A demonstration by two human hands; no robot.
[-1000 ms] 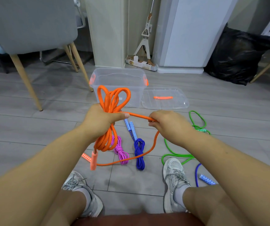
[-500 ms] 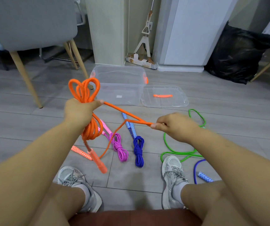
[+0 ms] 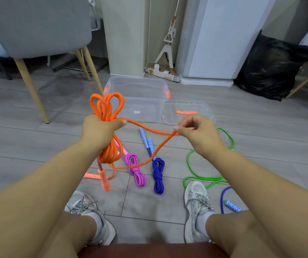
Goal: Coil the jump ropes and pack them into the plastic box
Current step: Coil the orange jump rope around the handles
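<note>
Your left hand grips the orange rope coil in a closed fist; your right hand pinches its free strand between thumb and fingertips.

A single head-worn wide-angle camera looks forward and down from a seated person's eye level, close over both forearms, toward the grey plank floor; knees fill the bottom edge, walls the top.
</note>
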